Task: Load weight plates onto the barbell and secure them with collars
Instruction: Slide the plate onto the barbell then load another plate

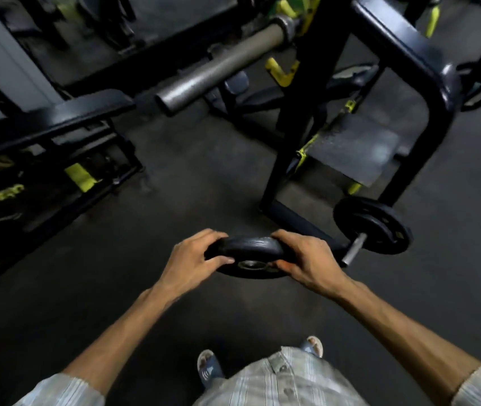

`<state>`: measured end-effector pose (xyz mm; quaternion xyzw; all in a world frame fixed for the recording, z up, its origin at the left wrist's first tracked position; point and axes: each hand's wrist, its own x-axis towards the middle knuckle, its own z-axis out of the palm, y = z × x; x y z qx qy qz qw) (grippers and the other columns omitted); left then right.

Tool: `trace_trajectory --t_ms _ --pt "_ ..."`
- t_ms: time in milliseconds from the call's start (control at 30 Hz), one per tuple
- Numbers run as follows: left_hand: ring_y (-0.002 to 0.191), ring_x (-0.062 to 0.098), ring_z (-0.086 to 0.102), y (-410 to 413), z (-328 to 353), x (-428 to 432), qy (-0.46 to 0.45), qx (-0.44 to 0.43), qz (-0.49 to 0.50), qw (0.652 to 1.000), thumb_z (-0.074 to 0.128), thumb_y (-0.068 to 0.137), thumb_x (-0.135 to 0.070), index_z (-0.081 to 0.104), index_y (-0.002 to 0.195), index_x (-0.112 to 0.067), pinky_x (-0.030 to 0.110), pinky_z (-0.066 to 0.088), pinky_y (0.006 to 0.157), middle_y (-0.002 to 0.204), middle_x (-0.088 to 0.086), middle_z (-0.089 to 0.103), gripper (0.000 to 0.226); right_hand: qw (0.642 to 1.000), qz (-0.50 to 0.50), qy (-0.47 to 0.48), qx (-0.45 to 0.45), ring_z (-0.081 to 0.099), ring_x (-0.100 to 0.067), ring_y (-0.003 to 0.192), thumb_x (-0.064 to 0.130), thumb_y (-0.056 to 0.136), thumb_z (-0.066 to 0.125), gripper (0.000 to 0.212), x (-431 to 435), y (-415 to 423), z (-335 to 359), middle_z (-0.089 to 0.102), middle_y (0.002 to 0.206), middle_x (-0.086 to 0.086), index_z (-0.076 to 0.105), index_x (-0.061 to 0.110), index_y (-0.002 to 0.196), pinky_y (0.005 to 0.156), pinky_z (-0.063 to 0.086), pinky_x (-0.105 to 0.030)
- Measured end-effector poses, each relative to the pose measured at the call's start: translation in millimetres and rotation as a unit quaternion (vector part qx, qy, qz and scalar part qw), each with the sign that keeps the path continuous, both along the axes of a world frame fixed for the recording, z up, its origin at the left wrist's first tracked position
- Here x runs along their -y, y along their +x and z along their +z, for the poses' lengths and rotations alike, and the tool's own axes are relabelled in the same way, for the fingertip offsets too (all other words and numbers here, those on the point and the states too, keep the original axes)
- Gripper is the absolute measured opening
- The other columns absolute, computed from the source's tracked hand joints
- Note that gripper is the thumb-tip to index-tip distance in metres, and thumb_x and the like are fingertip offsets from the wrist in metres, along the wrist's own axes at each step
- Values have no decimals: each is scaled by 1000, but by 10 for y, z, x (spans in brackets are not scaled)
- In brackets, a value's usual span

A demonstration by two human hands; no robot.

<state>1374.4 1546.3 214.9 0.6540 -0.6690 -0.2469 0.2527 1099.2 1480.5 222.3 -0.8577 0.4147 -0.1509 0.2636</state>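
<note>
Both hands clamped on one small black weight plate, held low over the floor, around 6 o'clock in frame. Left hand wrapped round the rim at 9 o'clock, thumb on the near face. Right hand gripping the rim at 3 o'clock. Plate tipped nearly flat, centre hole facing up-ish twd the camera.

Barbell sleeve bare, up at 12 o'clock and well apart from the plate. Parked on the rack by a yellow hook, open end aimed twd 8 o'clock. Spare plate stored on a peg at 3 o'clock, near the right hand. No collars spotted anywhere, fwiw.

Step in hand, imo: lift & slide onto the sleeve. Tips:
- Stand the plate upright first, w/ the hole square to the sleeve end, not tilted.
- Keep both grips on opposite rims, 9 & 3, w/ fingers clear of the hole and of the back face. Avoids a pinch against the inner shoulder.
- Bring up to sleeve height w/ legs, not back.
- Catch the hole on the tip, then push straight along til flush w/ the shoulder. No forcing at an angle, bc binding.
- Prob worth steadying the bar too, given nothing loaded on this end and no view of the other end.
- Then hunt down a collar.
</note>
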Motion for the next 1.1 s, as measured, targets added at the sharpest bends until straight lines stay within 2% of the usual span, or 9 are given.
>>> trace_trajectory --t_ms 200,300,433,500,700,933,1100 --pt "100 9 66 919 531 -189 -77 -9 1 997 71 81 -51 67 124 -23 39 54 87 109 -15 66 51 997 20 -62 39 71 -12 96 43 81 73 45 -111 926 524 73 105 15 57 34 123 73 55 -43" --pt "103 12 67 1299 813 -94 -107 -7 -10 994 71 83 -47 66 126 -23 41 54 89 111 -12 67 50 994 17 -70 86 73 -17 92 51 80 66 44 -102 1283 788 74 99 11 58 33 120 75 56 -47" --pt "107 12 65 1639 1165 192 -142 -3 -27 990 69 86 -36 64 130 -23 38 52 91 116 -11 66 45 988 -17 -61 144 74 -10 92 52 85 77 42 94 1655 1087 75 97 11 64 31 118 77 57 -45" --pt "109 13 64 1767 1311 398 -160 2 -37 986 63 87 -39 64 132 -18 36 51 93 119 -7 67 50 984 -31 -64 163 73 -7 93 52 83 82 44 270 1806 1202 76 97 12 66 31 118 79 58 -44" --pt "113 17 65 2071 1569 1077 -196 16 -59 979 64 85 -39 64 134 -15 46 52 96 121 -3 68 54 974 -45 -110 193 74 -9 95 56 81 79 49 854 2094 1422 77 98 11 67 31 121 79 58 -47" --pt "115 10 62 2315 1705 1881 -231 18 -96 968 77 86 -17 65 132 -10 32 49 100 121 -5 67 49 968 -70 -134 199 74 -10 100 56 83 79 49 1446 2294 1513 77 103 9 67 32 124 81 58 -47" --pt "117 13 63 2420 1708 2234 -232 9 -142 962 75 86 -22 65 133 -10 33 50 100 122 -2 68 50 968 -84 -139 191 73 -8 103 59 87 75 53 1570 2336 1530 76 110 10 65 30 130 82 60 -44"
